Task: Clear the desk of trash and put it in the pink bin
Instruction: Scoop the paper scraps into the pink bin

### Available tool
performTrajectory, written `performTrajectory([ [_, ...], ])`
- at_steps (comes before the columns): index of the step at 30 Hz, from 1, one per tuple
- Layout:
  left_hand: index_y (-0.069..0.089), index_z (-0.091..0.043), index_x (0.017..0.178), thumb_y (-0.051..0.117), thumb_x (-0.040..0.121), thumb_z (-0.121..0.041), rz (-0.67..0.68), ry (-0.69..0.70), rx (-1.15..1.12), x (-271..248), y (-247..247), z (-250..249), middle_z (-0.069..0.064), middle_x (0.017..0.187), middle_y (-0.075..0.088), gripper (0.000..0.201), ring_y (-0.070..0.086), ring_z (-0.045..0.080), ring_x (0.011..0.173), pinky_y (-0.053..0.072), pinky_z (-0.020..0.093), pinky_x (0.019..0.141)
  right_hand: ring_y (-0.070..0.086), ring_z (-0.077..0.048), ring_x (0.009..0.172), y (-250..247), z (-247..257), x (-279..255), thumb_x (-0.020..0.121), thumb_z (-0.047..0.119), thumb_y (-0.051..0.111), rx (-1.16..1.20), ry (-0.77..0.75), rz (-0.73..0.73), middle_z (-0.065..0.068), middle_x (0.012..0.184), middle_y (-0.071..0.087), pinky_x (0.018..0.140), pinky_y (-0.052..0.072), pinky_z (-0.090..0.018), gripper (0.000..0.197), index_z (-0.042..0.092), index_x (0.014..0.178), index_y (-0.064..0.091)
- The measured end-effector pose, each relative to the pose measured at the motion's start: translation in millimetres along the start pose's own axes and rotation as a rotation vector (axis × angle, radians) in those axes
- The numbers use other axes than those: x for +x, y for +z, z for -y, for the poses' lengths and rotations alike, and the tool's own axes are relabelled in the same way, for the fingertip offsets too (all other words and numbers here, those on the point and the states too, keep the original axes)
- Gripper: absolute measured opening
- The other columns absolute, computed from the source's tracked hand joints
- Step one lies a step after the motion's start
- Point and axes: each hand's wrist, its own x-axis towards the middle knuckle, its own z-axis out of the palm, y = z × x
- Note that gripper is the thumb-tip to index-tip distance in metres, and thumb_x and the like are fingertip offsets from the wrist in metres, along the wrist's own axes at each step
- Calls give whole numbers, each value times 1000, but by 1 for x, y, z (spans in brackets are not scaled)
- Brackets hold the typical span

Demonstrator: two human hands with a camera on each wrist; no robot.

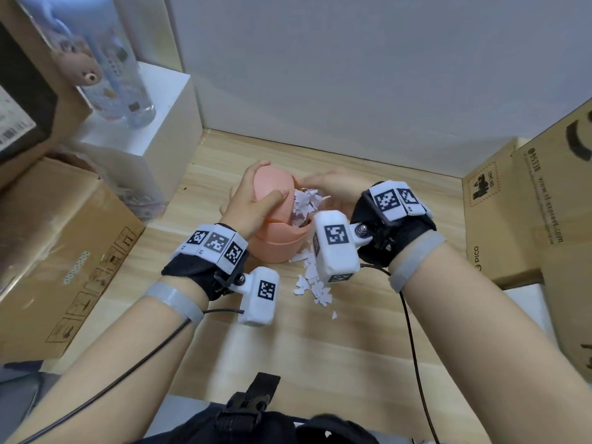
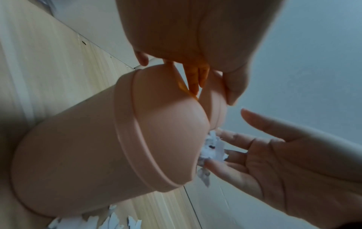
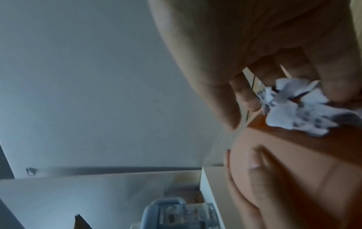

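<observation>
The pink bin (image 1: 275,248) stands on the wooden desk (image 1: 320,347). My left hand (image 1: 253,200) grips its domed swing lid (image 1: 272,184), thumb on the near side and fingers over the top, and the flap is tipped open. My right hand (image 1: 333,184) is at the opening with fingers extended, pressing a bunch of torn white paper scraps (image 1: 306,203) into it. The left wrist view shows the bin (image 2: 78,147), the flat right hand (image 2: 284,155) and the scraps (image 2: 213,147) at its fingertips. More scraps (image 1: 315,283) lie on the desk by the bin's base.
A large cardboard box (image 1: 64,251) sits close on the left and another cardboard box (image 1: 528,219) on the right. A white box (image 1: 153,129) at the back left carries a clear bottle (image 1: 105,75). A wall closes the back of the desk.
</observation>
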Motion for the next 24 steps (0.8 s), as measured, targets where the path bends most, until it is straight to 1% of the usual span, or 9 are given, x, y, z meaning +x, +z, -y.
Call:
performTrajectory([
  [2,34,-62,115,54,54,-67,7,-6,8,-1,-1,-1,10,137,43,65,41,38,124,31,54,109,61,-26,83,-5,2,-3,74,43,69,42,-7,-115,-16,95,62,76,51,-31,49,10,107,56],
  [5,33,-62,117,53,54,-68,10,-15,10,-2,-1,-3,9,137,43,67,40,39,124,31,54,109,56,-21,76,-29,4,-12,84,45,56,-179,289,-408,-4,88,55,76,53,-36,30,18,97,61],
  [8,34,-61,118,54,54,-67,6,-8,5,-3,0,-3,8,137,42,67,40,38,125,31,54,109,59,-25,83,-36,6,-13,88,44,51,-52,298,-403,-9,85,59,89,50,-44,32,12,85,59],
  [12,33,-72,102,53,57,-65,8,30,8,-5,0,-4,6,136,45,50,40,31,127,29,55,110,57,-20,59,-17,-11,3,91,53,35,217,421,-260,-9,66,56,57,52,-26,54,6,70,53],
  [16,32,-72,104,54,59,-64,13,35,9,-6,-1,-4,4,135,44,51,41,29,127,30,55,109,58,-15,84,-4,-25,31,90,60,24,227,434,-362,-6,111,60,72,47,-29,63,15,121,55],
  [19,33,-68,108,54,60,-64,9,40,16,-6,-2,-6,1,135,46,53,41,28,127,31,55,109,43,-17,58,-6,-31,31,90,59,22,117,347,-341,-14,77,59,56,35,-26,72,4,131,45],
  [20,33,-69,107,54,60,-64,7,42,16,-7,-2,-6,1,134,46,52,41,28,127,30,55,109,41,-17,51,-5,-26,25,91,58,23,151,343,-327,-10,62,50,51,34,-24,74,-1,129,46],
  [22,33,-72,104,54,59,-65,3,40,7,-8,-4,-6,1,134,46,50,41,28,127,30,55,109,47,-16,38,-9,-26,23,93,52,28,227,385,-251,-5,45,47,41,39,-17,66,-5,91,61],
  [24,34,-73,102,54,59,-65,-2,49,-6,-9,-4,-7,-2,132,47,48,41,27,127,30,55,110,51,-16,47,-20,-25,8,93,46,38,281,377,-236,-4,55,51,48,45,-21,47,8,68,50],
])
